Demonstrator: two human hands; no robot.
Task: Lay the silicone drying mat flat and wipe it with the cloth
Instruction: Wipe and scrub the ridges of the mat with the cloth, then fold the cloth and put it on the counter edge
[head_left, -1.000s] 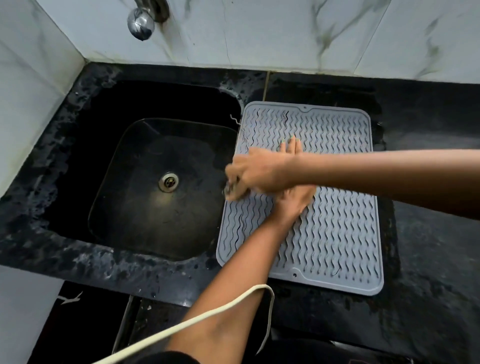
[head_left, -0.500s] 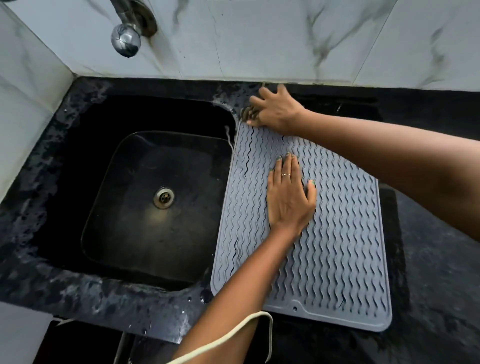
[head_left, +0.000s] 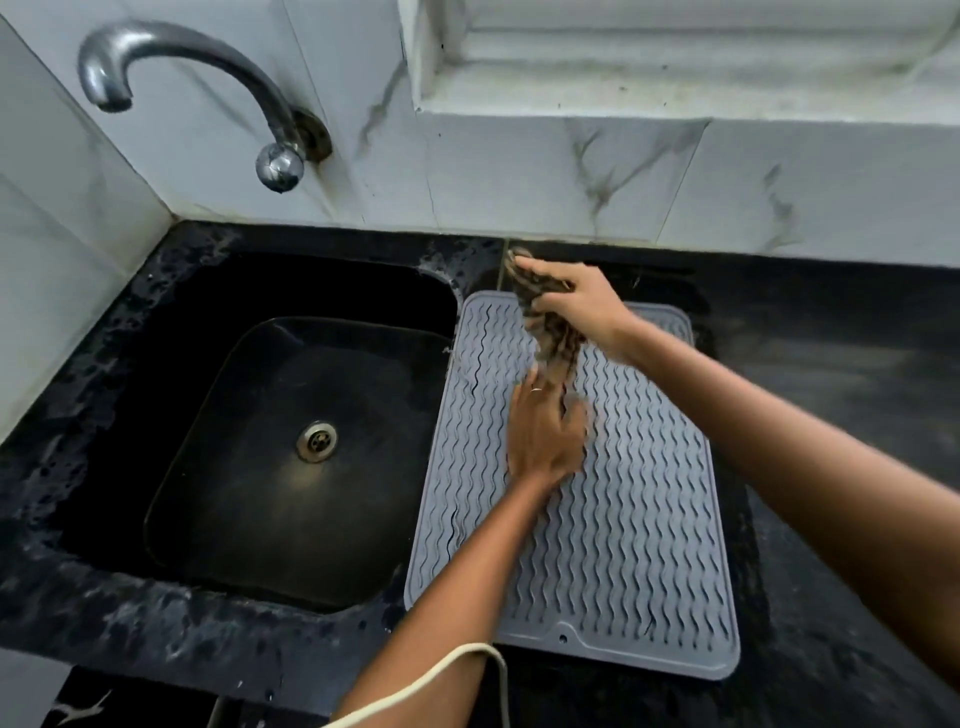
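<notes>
The grey silicone drying mat (head_left: 623, 545) with wavy ridges lies flat on the black counter, just right of the sink. My right hand (head_left: 584, 306) is raised over the mat's far end, shut on a brown patterned cloth (head_left: 553, 348) that hangs down from the fist. My left hand (head_left: 543, 439) sits over the middle of the mat, its blurred fingers touching the cloth's lower end; whether it grips the cloth cannot be told. A ring shows on one of its fingers.
A black sink (head_left: 291, 447) with a metal drain (head_left: 317, 440) lies left of the mat. A curved metal tap (head_left: 208, 88) juts from the marble wall (head_left: 519, 176) above it. Black counter (head_left: 841, 405) stretches right of the mat. A cream cord (head_left: 441, 670) loops near the front edge.
My right hand has lifted the cloth off the mat's far left corner and now holds it hanging. My left hand has risen from flat on the mat toward the cloth. The camera tilted up.
</notes>
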